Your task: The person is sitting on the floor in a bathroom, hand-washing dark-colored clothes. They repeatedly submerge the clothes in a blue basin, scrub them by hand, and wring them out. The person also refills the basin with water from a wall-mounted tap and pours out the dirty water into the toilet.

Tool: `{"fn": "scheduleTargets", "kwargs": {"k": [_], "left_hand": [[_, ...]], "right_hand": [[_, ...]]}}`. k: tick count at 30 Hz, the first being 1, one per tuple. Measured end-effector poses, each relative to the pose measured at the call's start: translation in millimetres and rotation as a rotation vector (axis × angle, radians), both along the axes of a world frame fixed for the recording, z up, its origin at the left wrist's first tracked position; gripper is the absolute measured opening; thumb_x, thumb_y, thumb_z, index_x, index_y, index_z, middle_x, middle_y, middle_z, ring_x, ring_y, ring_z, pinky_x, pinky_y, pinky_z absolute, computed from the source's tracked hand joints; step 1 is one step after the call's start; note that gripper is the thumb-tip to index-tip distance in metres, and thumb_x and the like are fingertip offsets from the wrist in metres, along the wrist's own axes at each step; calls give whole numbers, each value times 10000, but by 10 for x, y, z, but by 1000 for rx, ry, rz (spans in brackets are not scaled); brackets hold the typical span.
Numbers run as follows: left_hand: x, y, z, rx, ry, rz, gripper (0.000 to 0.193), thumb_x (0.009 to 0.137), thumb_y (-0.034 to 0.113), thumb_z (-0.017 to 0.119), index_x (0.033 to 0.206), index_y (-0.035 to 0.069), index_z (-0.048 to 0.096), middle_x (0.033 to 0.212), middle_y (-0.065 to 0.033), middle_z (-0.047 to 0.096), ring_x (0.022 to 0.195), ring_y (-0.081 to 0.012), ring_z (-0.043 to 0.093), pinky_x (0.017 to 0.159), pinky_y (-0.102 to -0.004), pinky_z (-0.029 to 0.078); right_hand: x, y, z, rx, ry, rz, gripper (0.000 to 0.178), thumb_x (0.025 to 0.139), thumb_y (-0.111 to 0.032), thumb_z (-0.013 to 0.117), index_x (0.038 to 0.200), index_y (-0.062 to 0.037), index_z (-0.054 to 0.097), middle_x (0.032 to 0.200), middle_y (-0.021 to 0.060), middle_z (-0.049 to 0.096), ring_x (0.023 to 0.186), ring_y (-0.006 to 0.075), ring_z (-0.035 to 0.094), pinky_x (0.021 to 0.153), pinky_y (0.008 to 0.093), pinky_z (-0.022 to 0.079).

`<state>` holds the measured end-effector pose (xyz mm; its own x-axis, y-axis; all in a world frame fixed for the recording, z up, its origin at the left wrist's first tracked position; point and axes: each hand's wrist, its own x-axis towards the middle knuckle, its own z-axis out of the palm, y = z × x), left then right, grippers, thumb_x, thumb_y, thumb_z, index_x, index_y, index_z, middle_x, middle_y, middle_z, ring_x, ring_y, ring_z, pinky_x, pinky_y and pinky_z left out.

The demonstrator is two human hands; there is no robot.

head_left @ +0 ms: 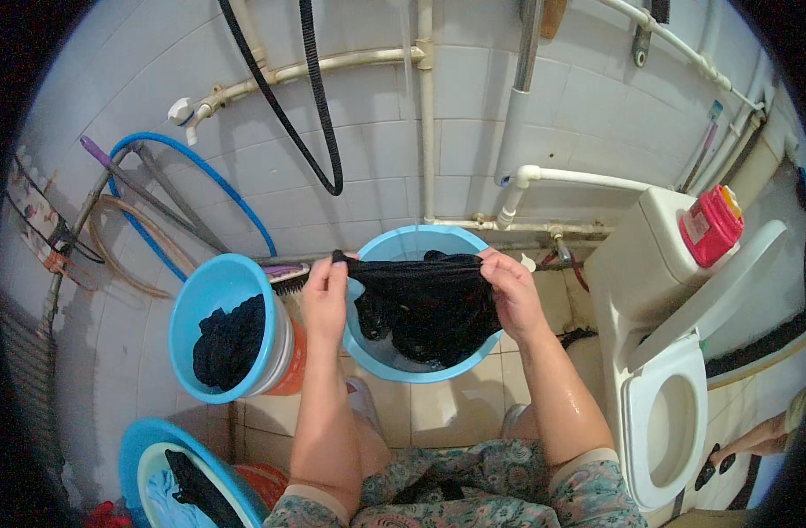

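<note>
A black garment (429, 308) is stretched by its top edge between my two hands, and its lower part hangs into a light blue basin (403, 373) on the floor. My left hand (325, 299) pinches the left end of that edge, thumb uppermost. At the right end, my right hand (514, 295) grips the same edge with fingers closed. Wet, bunched black cloth shows in the basin, and I cannot tell whether it is all one piece. Behind the garment, a thin stream of water seems to fall along the wall.
Left of the basin, a blue bucket (181, 330) holds dark cloth (230, 345). Nearer stands another blue tub (139, 440) with blue and black clothes. A brush (290, 280) lies behind. The toilet (627, 414) is at the right, a red packet (713, 225) on its tank. Pipes and hoses line the wall.
</note>
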<state>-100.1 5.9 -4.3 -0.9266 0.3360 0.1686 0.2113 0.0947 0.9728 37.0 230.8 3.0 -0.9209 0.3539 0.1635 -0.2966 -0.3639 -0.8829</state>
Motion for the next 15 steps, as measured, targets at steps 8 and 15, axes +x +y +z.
{"fn": "scheduleTargets", "kwargs": {"k": [8,15], "left_hand": [[523,517,119,132,133,-535,348,777,20,519,1121,62,553,1079,-96,510,1014,-192,488,891,-281,362],[397,309,121,-236,142,-556,231,769,100,585,977,-1,579,880,-65,550,812,-156,525,722,-270,410]], "right_hand": [[-18,-244,116,484,46,95,115,825,-109,591,876,-6,582,890,32,560,841,125,512,762,253,405],[-76,-287,-26,581,-168,60,210,783,-144,647,926,-33,541,771,16,522,707,97,480,600,225,402]]}}
